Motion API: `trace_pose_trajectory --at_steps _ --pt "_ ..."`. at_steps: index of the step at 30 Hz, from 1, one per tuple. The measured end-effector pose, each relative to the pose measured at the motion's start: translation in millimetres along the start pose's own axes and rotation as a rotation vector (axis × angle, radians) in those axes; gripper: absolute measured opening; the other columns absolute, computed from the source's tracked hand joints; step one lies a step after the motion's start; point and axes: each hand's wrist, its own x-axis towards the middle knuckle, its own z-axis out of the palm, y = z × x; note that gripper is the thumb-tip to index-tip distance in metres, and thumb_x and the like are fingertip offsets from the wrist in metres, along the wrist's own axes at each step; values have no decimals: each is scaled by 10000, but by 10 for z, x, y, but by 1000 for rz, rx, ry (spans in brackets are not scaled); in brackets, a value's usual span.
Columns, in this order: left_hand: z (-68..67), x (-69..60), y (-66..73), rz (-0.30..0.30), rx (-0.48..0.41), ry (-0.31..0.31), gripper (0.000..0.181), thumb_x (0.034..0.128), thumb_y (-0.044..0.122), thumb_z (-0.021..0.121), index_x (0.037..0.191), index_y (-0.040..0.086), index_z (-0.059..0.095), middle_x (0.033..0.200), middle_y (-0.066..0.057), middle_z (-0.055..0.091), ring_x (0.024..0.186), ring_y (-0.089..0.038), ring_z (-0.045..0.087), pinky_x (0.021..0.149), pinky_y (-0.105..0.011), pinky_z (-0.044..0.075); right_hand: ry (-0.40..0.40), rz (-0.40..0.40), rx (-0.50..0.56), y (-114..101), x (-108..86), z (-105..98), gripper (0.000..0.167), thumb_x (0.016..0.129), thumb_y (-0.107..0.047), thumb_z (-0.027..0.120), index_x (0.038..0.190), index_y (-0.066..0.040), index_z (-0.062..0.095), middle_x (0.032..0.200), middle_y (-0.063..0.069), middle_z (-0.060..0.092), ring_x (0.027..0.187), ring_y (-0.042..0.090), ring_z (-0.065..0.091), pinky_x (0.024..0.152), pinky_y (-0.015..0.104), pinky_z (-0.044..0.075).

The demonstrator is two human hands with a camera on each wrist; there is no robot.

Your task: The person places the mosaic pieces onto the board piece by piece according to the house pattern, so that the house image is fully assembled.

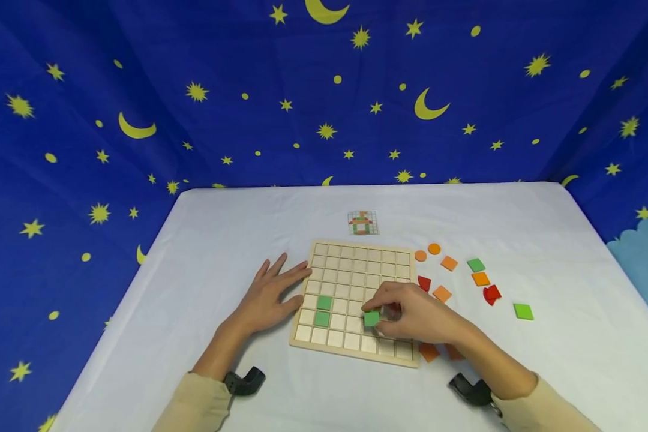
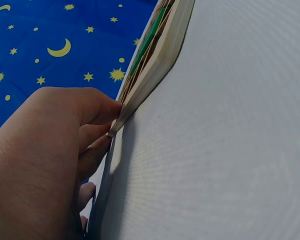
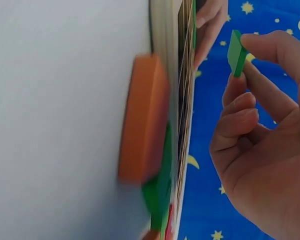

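Green square flat tile (image 1: 371, 318) is pinched between the fingertips of the right hand (image 1: 416, 312), just above the pale wooden grid board (image 1: 342, 291). The left hand (image 1: 272, 300), its fingers spread, touches the left rim of this board. Two green square tiles (image 1: 321, 318) already sit in its cells, so the work seems early; loose orange, red and green flat pieces (image 1: 449, 263) lie unplaced at right. Farther away lies a small card with coloured grid picture (image 1: 363, 222)
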Motion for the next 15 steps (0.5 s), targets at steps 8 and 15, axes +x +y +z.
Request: trace_pose_trajectory --at_steps 8,15 --pt "-12 5 7 -5 -12 10 521 912 374 586 1416 272 501 1477 119 397 1438 -282 156 1132 -535 45 -20 -15 3 -52 117 92 280 820 -184 733 1094 -241 735 886 -98 609 700 110 522 589 242 448" --pt "-15 5 14 -17 -9 -3 521 912 375 581 1418 281 497 1480 124 391 1439 -277 151 1135 -526 42 -17 -40 -12 -90 178 176 284 826 -192 722 1106 -236 733 926 -134 611 702 104 520 596 239 447"
